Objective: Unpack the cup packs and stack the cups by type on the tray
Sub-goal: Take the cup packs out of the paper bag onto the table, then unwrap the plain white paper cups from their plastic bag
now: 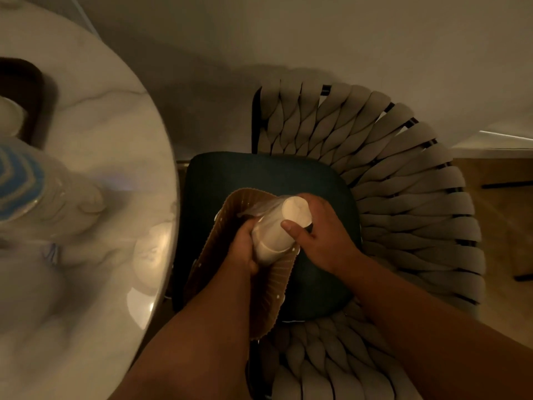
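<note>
Marble table (95, 157) is sitting left; woven chair (403, 197) is carrying a brown box (230, 212) on its seat; over that, left hand (245, 249) and right hand (323, 232) are both gripping the white cup stack (284, 226).

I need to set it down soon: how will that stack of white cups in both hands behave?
The stack of white cups looks light and crushable, being thin. Round, it may roll if laid sideways. Its clear wrap probably makes it slippery.
</note>
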The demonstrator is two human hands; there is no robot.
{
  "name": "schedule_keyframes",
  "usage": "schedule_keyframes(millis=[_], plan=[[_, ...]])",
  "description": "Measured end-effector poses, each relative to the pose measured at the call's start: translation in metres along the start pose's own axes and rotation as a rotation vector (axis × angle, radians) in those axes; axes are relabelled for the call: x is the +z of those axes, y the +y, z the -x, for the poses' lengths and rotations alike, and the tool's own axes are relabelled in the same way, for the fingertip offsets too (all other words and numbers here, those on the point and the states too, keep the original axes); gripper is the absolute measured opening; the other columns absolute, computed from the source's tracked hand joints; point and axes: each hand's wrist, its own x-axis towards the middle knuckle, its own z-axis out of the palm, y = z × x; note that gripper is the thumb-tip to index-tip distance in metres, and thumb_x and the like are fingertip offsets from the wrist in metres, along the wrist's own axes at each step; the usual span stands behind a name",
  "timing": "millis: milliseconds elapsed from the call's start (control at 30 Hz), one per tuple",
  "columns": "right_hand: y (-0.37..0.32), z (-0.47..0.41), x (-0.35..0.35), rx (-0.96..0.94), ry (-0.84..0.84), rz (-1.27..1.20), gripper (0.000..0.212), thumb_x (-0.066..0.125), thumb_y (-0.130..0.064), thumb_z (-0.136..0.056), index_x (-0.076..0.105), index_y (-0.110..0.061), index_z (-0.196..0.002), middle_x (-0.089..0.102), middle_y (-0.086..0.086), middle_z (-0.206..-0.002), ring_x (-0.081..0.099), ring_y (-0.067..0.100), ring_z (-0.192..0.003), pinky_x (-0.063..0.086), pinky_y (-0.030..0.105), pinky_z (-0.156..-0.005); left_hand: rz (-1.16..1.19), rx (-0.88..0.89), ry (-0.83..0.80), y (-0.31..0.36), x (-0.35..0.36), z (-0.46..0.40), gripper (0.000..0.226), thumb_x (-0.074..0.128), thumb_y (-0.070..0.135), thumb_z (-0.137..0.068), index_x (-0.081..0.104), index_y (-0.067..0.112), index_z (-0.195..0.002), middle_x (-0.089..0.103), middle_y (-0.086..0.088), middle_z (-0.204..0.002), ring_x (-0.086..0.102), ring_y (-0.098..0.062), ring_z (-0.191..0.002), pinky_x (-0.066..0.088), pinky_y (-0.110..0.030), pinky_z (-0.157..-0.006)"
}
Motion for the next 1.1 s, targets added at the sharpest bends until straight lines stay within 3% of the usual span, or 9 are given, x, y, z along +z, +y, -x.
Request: schedule_keyframes(millis=[100, 200, 300, 500, 700, 800, 933, 1033, 1100], plan=[[-0.019, 0.005, -0.014, -0.009, 0.053, -0.109, 0.078, 0.051, -0.069, -0.074, 0.044, -0.019, -0.133, 0.053, 0.0, -0.126, 0.05, 0.013, -0.113, 0.044, 0.028, -0.095, -0.044, 0.051, 0.022, -0.005, 0.003, 0.024, 0.063, 0.067, 0.068, -0.068, 0.07, 0.026, -0.114, 0.073, -0.008, -0.107, 0.067, -0.034, -0.101, 0.052, -0.05, -0.091], [-0.038, 0.014, -0.028, -0.029, 0.125, -0.263, 0.075, 0.055, -0.065, -0.072, 0.042, -0.021, -0.131, 0.053, -0.017, -0.114, 0.055, -0.006, -0.102, 0.044, 0.009, -0.087, -0.066, 0.066, 0.105, -0.006, -0.001, 0.036, 0.084, 0.069, 0.079, -0.049, 0.065, 0.029, -0.116, 0.068, -0.007, -0.111, 0.063, -0.033, -0.101, 0.05, -0.047, -0.088], [-0.066, 0.031, -0.036, -0.051, 0.146, -0.387, 0.07, 0.058, -0.066, -0.071, 0.047, -0.023, -0.125, 0.055, -0.019, -0.112, 0.054, -0.016, -0.101, 0.046, 0.011, -0.089, -0.074, 0.097, 0.093, -0.005, -0.006, 0.042, 0.106, 0.074, 0.084, -0.03, 0.063, 0.031, -0.121, 0.068, -0.009, -0.114, 0.063, -0.037, -0.102, 0.049, -0.053, -0.089], [-0.146, 0.07, -0.048, -0.117, 0.301, -0.555, 0.101, 0.058, -0.087, -0.059, 0.036, -0.022, -0.134, 0.053, -0.018, -0.119, 0.056, -0.014, -0.105, 0.044, 0.007, -0.085, -0.119, 0.267, -0.008, 0.032, 0.002, 0.208, 0.063, 0.065, 0.059, -0.079, 0.056, 0.02, -0.128, 0.061, -0.015, -0.123, 0.056, -0.037, -0.11, 0.048, -0.049, -0.094], [-0.238, 0.121, -0.03, -0.244, 0.488, -0.635, 0.099, 0.063, -0.089, -0.048, 0.042, -0.029, -0.124, 0.057, -0.013, -0.115, 0.059, -0.005, -0.102, 0.049, 0.016, -0.084, -0.077, 0.403, -0.1, 0.034, -0.049, 0.292, 0.078, 0.073, 0.069, -0.052, 0.067, 0.024, -0.116, 0.071, -0.012, -0.109, 0.066, -0.04, -0.101, 0.052, -0.055, -0.09], [-0.293, 0.154, -0.001, -0.312, 0.535, -0.664, 0.102, 0.064, -0.089, -0.046, 0.045, -0.026, -0.124, 0.06, -0.008, -0.112, 0.061, 0.0, -0.099, 0.05, 0.022, -0.083, -0.062, 0.497, -0.161, 0.03, -0.103, 0.352, 0.066, 0.067, 0.064, -0.066, 0.069, 0.02, -0.116, 0.074, -0.012, -0.105, 0.069, -0.033, -0.098, 0.056, -0.05, -0.088], [-0.361, 0.194, 0.051, -0.377, 0.466, -0.718, 0.083, 0.069, -0.081, -0.048, 0.048, -0.036, -0.114, 0.057, -0.02, -0.109, 0.061, -0.01, -0.095, 0.049, 0.011, -0.079, -0.056, 0.495, -0.164, 0.025, -0.188, 0.416, 0.06, 0.059, 0.065, -0.076, 0.068, 0.02, -0.115, 0.073, -0.013, -0.104, 0.068, -0.033, -0.098, 0.058, -0.04, -0.071], [-0.4, 0.216, 0.091, -0.38, 0.363, -0.712, 0.085, 0.071, -0.072, -0.052, 0.047, -0.032, -0.123, 0.059, -0.016, -0.111, 0.061, -0.004, -0.099, 0.051, 0.018, -0.085, -0.036, 0.506, -0.123, 0.018, -0.247, 0.455, 0.058, 0.059, 0.066, -0.08, 0.067, 0.019, -0.112, 0.074, -0.013, -0.098, 0.068, -0.031, -0.095, 0.057, -0.038, -0.075], [-0.422, 0.228, 0.113, -0.376, 0.262, -0.72, 0.07, 0.067, -0.064, -0.053, 0.045, -0.039, -0.115, 0.055, -0.024, -0.108, 0.058, -0.015, -0.094, 0.045, 0.005, -0.078, -0.031, 0.489, -0.062, 0.015, -0.28, 0.47, 0.06, 0.062, 0.067, -0.077, 0.068, 0.018, -0.112, 0.075, -0.013, -0.096, 0.07, -0.031, -0.094, 0.057, -0.04, -0.078]])
